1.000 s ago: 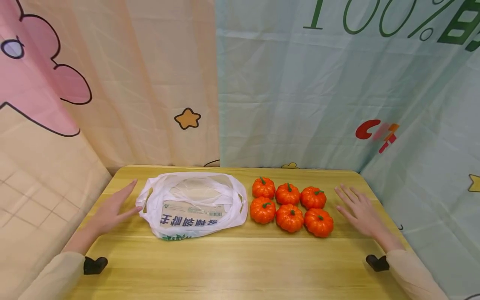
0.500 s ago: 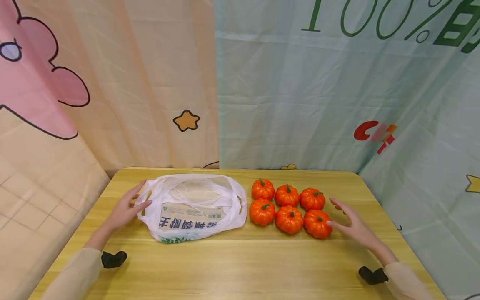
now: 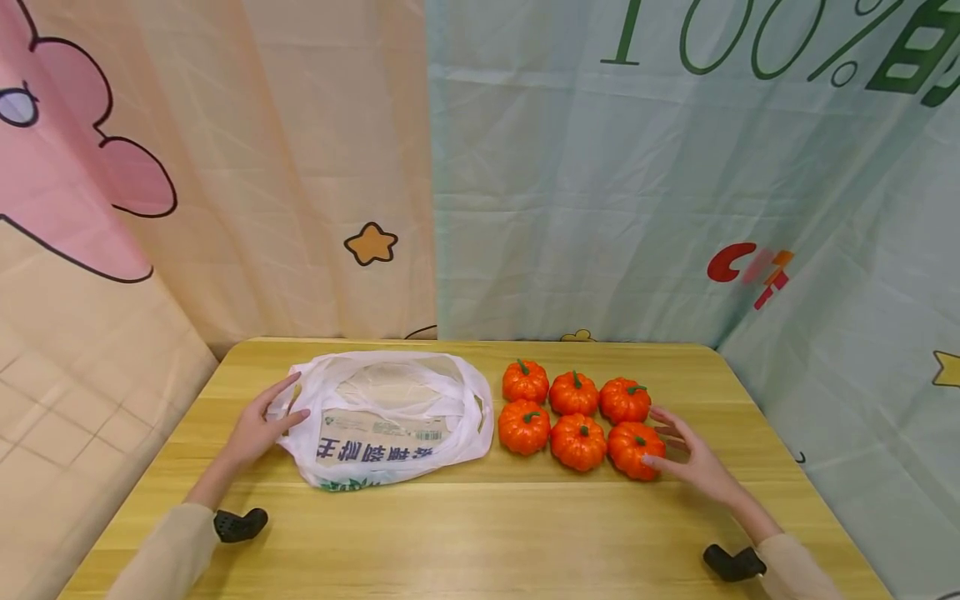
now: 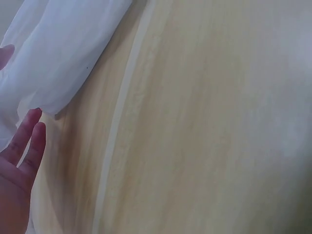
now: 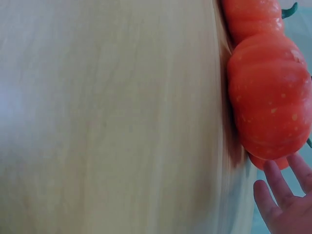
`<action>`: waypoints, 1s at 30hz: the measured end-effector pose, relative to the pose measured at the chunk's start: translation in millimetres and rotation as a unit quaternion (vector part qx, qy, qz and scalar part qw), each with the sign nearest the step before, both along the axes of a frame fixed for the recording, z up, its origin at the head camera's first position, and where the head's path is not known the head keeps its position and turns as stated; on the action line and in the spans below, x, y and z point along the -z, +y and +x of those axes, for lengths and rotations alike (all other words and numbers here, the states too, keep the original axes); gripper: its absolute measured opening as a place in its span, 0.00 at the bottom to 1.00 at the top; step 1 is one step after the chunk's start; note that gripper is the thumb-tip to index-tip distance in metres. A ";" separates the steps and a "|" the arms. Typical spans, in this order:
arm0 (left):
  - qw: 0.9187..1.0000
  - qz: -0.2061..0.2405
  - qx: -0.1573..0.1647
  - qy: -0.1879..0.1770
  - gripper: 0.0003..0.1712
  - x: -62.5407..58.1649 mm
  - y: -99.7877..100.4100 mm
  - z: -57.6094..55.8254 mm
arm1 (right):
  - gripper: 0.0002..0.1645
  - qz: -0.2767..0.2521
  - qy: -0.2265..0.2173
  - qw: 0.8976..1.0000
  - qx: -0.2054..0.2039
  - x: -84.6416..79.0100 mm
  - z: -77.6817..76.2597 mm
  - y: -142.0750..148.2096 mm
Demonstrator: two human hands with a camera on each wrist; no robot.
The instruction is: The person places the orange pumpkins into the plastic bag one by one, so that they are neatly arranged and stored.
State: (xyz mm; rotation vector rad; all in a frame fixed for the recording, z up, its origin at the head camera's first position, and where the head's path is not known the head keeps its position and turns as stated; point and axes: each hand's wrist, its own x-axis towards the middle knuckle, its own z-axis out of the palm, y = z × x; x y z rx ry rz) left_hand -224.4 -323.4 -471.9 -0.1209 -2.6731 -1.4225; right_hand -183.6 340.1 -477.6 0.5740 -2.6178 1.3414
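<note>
A white plastic carrier bag (image 3: 474, 437) lies on the left half of the wooden table, its mouth facing up and a printed beige panel showing. My left hand (image 3: 255, 429) is at the bag's left end, thumb and fingers spread over its edge. In the left wrist view, extended fingers (image 4: 35, 141) reach the white plastic (image 4: 63, 53). Several orange pumpkins with green stems stand in two rows right of the bag. My right hand (image 3: 697, 462) is beside the front right pumpkin (image 3: 634, 450), thumb overlapping its side. The right wrist view shows loosely extended fingers (image 5: 278, 183) right by a pumpkin (image 5: 270, 97).
The wooden table (image 3: 450, 542) stretches in front of the bag and pumpkins. A printed cloth curtain (image 3: 585, 208) hangs behind its back edge and along both sides. Black wrist devices show at the left (image 3: 240, 525) and right (image 3: 733, 564) sleeves.
Both hands have moved inward: the left from beside the bag onto its left edge, the right from the table's right side to the front right pumpkin. Bag and pumpkins stay in place.
</note>
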 end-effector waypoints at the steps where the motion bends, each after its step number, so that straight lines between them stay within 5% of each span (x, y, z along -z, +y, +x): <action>1: 1.000 0.001 0.001 0.002 0.41 0.9 0.1 -0.1 | 0.43 -0.003 -0.003 1.000 -0.003 1.1 -0.2 -0.8; 10: 1.000 -0.001 0.010 0.003 0.35 8.9 0.9 1.0 | 0.44 -0.001 -0.022 1.000 0.004 4.3 2.6 -8.2; 30: 1.000 -0.004 0.008 0.015 0.40 13.6 2.2 -0.9 | 0.47 0.047 -0.061 0.997 0.013 7.1 3.2 -7.5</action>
